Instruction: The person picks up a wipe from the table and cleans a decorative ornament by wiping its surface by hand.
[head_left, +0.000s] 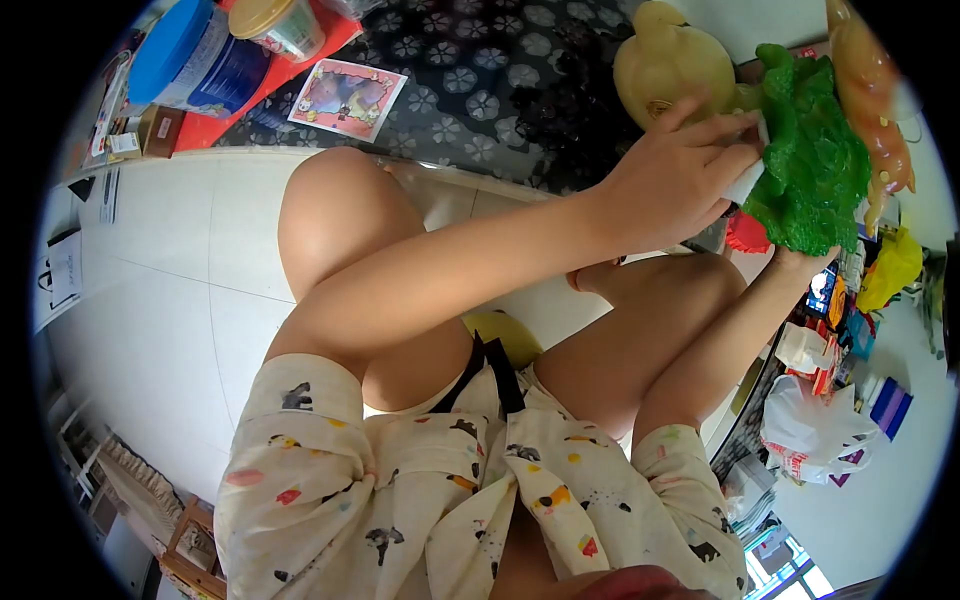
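The fingers of the left hand [675, 190] are pinching a white, cloth-like piece [747, 185] against the glossy, knobbly green ornament [815, 160] just beyond them, while the right hand [798, 262], fingers hidden and grip unclear, is touching its near edge, light, steady pressure probably suiting its ridges best.

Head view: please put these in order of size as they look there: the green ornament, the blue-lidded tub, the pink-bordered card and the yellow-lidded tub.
1. Green ornament
2. Blue-lidded tub
3. Pink-bordered card and yellow-lidded tub: too close to rank, since the picture's top edge cuts that tub.
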